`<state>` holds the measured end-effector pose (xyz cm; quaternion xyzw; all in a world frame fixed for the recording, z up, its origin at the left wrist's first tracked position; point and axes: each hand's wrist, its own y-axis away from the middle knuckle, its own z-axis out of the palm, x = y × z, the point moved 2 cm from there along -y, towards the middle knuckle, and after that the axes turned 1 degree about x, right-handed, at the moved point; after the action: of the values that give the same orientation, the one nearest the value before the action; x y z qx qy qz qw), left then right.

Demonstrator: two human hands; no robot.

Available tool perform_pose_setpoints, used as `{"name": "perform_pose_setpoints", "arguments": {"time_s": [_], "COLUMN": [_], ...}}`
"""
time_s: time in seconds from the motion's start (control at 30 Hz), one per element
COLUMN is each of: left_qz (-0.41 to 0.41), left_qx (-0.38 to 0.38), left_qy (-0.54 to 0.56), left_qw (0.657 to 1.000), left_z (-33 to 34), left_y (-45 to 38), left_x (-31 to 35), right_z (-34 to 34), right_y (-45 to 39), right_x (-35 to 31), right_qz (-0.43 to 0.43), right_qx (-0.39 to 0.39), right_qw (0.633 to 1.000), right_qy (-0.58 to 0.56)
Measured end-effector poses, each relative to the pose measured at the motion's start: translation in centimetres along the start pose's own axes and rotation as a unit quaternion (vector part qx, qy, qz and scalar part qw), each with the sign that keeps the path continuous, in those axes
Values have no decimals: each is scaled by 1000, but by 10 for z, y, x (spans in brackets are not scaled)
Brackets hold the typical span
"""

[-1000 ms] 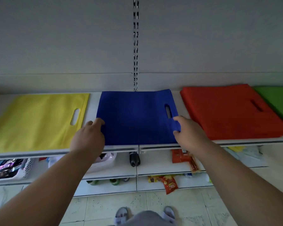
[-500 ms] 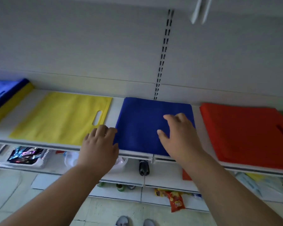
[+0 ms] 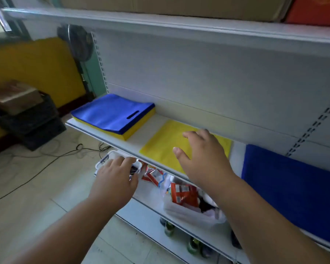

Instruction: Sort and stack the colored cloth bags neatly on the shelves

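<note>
A mixed pile with a blue bag (image 3: 112,113) on top of yellow bags lies at the left end of the white shelf (image 3: 135,139). To its right lies a flat yellow bag (image 3: 164,143), and a blue bag (image 3: 293,183) sits at the far right. My right hand (image 3: 202,155) hovers over the yellow bag with fingers spread and holds nothing. In front of the shelf edge and lower down, my left hand (image 3: 116,180) is empty with its fingers loosely bent.
The lower shelf holds a white basket (image 3: 111,159), red snack packets (image 3: 181,193) and a plastic bag. Bottles stand on the bottom shelf. A black crate (image 3: 27,119) with a cardboard box sits on the floor at left, with cables beside it. A standing fan (image 3: 76,42) is behind.
My view has swung left along the shelf. Both hands have left the blue bag; the right hand is now over the yellow bag and the left hand is off the shelf.
</note>
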<state>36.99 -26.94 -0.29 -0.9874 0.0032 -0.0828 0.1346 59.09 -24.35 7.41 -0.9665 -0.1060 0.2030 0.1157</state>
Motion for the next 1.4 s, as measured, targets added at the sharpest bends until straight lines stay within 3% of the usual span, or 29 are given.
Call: {"name": "perform_pose_setpoints", "arguments": {"time_s": [0.2, 0.37, 0.93, 1.07, 1.17, 1.27, 1.4], "left_qz": [15, 5, 98, 148, 170, 198, 218], "left_qx": [2, -11, -52, -64, -111, -150, -142], "left_qy": [-11, 10, 3, 17, 15, 28, 71], "left_qw": [1000, 1000, 994, 987, 979, 968, 963], "left_z": [-17, -21, 35, 51, 57, 57, 51], "left_y": [-29, -48, -244, -289, -309, -319, -324], "left_x": [-150, -233, -363, -380, -389, -393, -393], "right_z": [70, 105, 189, 215, 231, 244, 253], "right_y": [-59, -94, -237, -225, -217, -215, -218], "right_x": [-128, -186, -215, -221, -219, -221, -225], "right_qz": [11, 33, 187, 292, 351, 383, 394], "right_qx": [14, -13, -2, -5, -51, -81, -80], "right_qw": [1000, 999, 977, 950, 924, 905, 893], "right_qy": [-20, 21, 105, 115, 147, 167, 202]}}
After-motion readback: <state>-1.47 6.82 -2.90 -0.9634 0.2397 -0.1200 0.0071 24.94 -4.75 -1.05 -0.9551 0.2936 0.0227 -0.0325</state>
